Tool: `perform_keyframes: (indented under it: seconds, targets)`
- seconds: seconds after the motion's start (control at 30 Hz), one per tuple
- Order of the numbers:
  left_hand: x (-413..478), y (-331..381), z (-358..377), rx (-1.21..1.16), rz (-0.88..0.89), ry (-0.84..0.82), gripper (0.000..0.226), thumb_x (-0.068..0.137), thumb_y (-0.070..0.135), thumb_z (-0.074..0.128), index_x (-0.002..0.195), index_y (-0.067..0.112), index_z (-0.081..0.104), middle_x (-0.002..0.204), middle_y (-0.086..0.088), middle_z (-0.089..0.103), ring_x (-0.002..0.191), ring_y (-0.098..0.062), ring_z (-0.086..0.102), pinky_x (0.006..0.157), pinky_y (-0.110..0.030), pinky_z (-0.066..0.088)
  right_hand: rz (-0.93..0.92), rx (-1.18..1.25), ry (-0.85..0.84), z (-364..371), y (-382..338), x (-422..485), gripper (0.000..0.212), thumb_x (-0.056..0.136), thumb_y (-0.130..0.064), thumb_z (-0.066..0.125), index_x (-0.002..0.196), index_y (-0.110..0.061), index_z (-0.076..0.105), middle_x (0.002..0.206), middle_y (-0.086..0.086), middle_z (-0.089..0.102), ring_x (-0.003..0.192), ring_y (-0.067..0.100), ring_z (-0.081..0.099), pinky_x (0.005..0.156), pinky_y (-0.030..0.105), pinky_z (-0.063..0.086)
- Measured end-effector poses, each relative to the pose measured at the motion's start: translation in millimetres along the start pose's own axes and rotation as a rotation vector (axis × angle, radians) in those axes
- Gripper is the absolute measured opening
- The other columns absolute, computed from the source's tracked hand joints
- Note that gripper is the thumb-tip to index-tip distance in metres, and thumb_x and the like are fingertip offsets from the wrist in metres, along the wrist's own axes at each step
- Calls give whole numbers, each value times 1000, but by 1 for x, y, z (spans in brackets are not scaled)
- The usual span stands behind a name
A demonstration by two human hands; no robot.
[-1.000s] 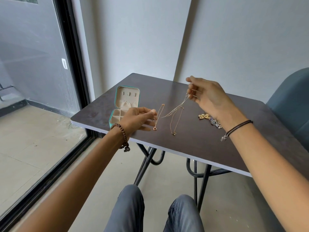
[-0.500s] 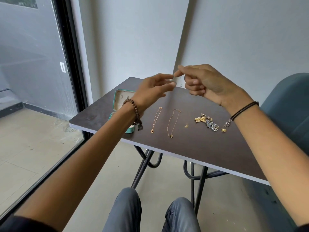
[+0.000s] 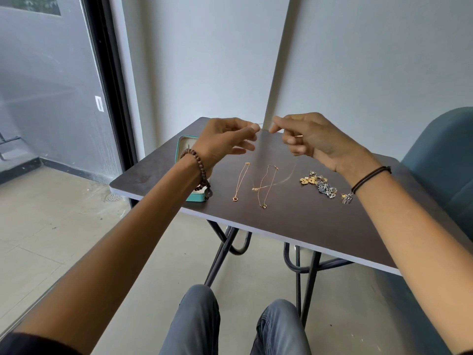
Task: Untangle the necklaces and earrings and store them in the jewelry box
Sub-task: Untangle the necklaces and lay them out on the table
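My left hand (image 3: 225, 142) and my right hand (image 3: 312, 139) are raised above the dark table (image 3: 294, 221), each pinching one end of a thin gold chain (image 3: 277, 179) that hangs down blurred, its small pendant near the tabletop. Two gold necklaces lie straightened side by side on the table: the left necklace (image 3: 240, 181) and the middle necklace (image 3: 267, 187). A pile of gold and silver earrings (image 3: 320, 184) lies to the right. The teal jewelry box (image 3: 188, 146) stands open at the table's left edge, mostly hidden behind my left wrist.
A blue chair (image 3: 445, 155) stands at the right of the table. A glass door with a black frame (image 3: 107, 80) is at the left, a white wall behind. My knees (image 3: 238, 326) are below the table's near edge.
The two necklaces now lie on the table instead of hanging from my fingers. Both hands rose and came together, and now hold a third thin chain stretched between them.
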State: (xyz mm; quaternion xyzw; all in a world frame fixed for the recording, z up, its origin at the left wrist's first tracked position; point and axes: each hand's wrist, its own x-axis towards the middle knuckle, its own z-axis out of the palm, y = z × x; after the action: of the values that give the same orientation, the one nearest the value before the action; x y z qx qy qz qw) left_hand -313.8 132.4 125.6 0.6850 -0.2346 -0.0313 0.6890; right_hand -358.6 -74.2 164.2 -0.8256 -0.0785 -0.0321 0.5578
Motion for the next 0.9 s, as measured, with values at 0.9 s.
perform_keyframes:
  seconds: [0.9]
  targets:
    - [57, -70, -51, 467, 88, 110, 18, 87, 29, 73, 96, 14, 74, 81, 2, 74, 65, -8, 66, 59, -18, 53, 25, 103, 77, 66, 76, 94, 34, 101, -25, 61, 101, 8, 69, 85, 14, 71, 73, 18, 67, 74, 25, 58]
